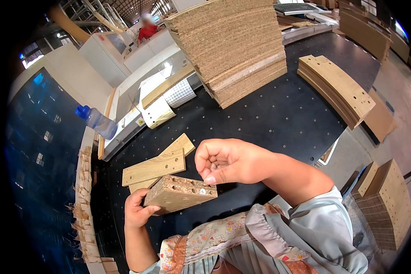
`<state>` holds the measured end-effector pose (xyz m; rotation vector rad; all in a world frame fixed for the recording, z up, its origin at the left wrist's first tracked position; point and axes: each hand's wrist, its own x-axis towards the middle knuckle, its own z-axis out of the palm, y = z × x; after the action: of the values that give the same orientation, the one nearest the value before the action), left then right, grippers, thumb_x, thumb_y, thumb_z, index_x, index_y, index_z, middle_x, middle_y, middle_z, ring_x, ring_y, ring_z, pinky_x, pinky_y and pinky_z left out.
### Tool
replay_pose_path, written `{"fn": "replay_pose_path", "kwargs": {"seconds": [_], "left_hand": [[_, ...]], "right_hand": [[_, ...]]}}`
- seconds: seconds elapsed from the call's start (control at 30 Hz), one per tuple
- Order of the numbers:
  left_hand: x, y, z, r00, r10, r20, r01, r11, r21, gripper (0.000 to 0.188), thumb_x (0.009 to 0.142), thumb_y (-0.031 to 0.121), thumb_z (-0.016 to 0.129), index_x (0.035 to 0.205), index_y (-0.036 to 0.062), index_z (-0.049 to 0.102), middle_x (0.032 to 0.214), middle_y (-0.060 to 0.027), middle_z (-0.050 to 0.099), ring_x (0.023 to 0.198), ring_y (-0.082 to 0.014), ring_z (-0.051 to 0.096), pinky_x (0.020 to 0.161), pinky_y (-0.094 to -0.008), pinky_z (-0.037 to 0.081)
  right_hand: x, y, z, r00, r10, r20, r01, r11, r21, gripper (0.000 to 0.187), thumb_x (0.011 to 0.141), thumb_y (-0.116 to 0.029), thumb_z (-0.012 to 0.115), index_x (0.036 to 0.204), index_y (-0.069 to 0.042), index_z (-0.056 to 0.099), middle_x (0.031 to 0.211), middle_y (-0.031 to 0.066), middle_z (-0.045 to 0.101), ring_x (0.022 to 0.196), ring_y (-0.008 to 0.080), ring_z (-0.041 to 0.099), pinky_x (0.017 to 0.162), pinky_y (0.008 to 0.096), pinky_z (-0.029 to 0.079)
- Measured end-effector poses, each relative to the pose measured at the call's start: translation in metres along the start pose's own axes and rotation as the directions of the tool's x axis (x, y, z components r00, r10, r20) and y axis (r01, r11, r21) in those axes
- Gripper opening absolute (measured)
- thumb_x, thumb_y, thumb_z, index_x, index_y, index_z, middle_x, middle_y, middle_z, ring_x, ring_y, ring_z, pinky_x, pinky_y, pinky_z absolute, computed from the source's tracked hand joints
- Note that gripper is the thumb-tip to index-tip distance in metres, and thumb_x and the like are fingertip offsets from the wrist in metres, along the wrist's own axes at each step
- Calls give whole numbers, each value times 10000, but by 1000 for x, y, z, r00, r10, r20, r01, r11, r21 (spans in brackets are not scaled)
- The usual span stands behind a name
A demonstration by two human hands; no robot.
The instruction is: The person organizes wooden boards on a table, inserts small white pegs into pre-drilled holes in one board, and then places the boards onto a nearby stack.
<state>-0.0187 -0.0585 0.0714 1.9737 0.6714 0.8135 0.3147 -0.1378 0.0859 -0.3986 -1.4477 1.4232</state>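
Note:
My left hand (pixel 139 208) is closed round the left end of two drilled chipboard pieces (pixel 180 202) with wood-look faces, held together and tilted. Their raw edges, with several round holes, face up. A small round white sticker (pixel 202 192) lies on that edge near the right end. Just above the sticker my right hand (pixel 228 162) is closed, its fingers curled and the thumb tip at the edge of the pieces. Whatever it may pinch is hidden. Behind them, two drilled wood-look strips (pixel 157 168) lie crossed on the black perforated table (pixel 251 125).
A tall chipboard stack (pixel 233 55) stands at the back. Drilled boards (pixel 335 86) are piled at the right edge. To the left are a blue-capped bottle (pixel 98 122) and label sheets (pixel 162 102). More boards (pixel 386 205) stand at lower right. A person in red (pixel 148 31) is far off.

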Motion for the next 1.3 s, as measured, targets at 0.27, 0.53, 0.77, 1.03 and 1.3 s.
{"fn": "replay_pose_path", "kwargs": {"seconds": [0.27, 0.53, 0.77, 1.03, 1.3], "left_hand": [[-1, 3, 1, 1000, 10, 2, -10, 999, 32, 410, 660, 104, 802, 986, -28, 592, 886, -56, 629, 816, -123, 593, 750, -251, 457], [-1, 2, 0, 1000, 17, -1, -17, 999, 38, 407, 650, 90, 803, 978, -29, 594, 867, -59, 629, 794, -123, 597, 730, -250, 462], [-1, 2, -1, 1000, 11, -4, -11, 1000, 17, 407, 652, 83, 802, 981, -30, 591, 874, -58, 627, 798, -121, 594, 733, -249, 461], [-3, 0, -1, 1000, 11, -3, -11, 1000, 6, 411, 654, 80, 803, 989, -26, 590, 877, -54, 626, 802, -118, 592, 737, -250, 460], [-5, 2, -2, 1000, 14, -27, -14, 1000, -16, 426, 645, 86, 813, 992, -25, 591, 879, -55, 629, 811, -120, 595, 746, -253, 461]], "right_hand": [[4, 16, 4, 1000, 9, 4, -10, 995, 99, 176, 822, 9, 619, 974, -19, 534, 868, 1, 560, 808, 69, 508, 750, 231, 437], [3, 16, 5, 1000, 8, 10, -9, 996, 91, 151, 849, -42, 625, 962, -19, 527, 865, 1, 548, 805, 67, 502, 743, 233, 421], [3, 11, 7, 1000, 18, -20, -16, 995, 101, 158, 826, -4, 623, 961, -19, 542, 857, -6, 556, 807, 72, 514, 748, 234, 439], [2, 11, 8, 1000, 4, -20, -5, 999, -54, 148, 858, -58, 629, 950, -25, 518, 862, 0, 541, 798, 60, 499, 727, 225, 412], [5, 34, 9, 1000, 15, -27, -10, 987, 161, 175, 878, -129, 627, 976, -36, 515, 887, -3, 528, 807, 60, 489, 722, 222, 412]]}}
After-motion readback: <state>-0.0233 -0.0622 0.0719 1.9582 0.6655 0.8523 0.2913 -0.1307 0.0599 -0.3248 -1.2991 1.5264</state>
